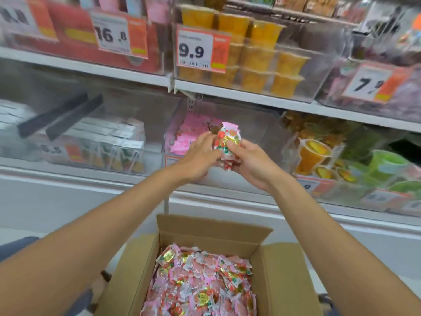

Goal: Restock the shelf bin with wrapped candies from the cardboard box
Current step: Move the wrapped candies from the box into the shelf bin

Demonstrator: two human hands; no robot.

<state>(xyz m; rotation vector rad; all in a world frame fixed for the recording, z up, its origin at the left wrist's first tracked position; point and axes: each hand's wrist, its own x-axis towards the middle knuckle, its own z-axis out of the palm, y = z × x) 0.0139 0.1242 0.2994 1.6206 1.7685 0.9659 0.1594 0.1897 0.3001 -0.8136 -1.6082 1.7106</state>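
An open cardboard box at the bottom middle is full of pink, red and gold wrapped candies. Both arms reach up over it to the clear shelf bin on the lower shelf, which holds a pile of pink wrapped candies at its left. A bunch of candies is held between my left hand and my right hand, right at the bin's front. The fingers of each hand close on the bunch from opposite sides.
Neighbouring clear bins hold small juice cartons to the left and jelly cups to the right. The shelf above carries orange jelly cups and price tags. A white shelf edge runs below the bins.
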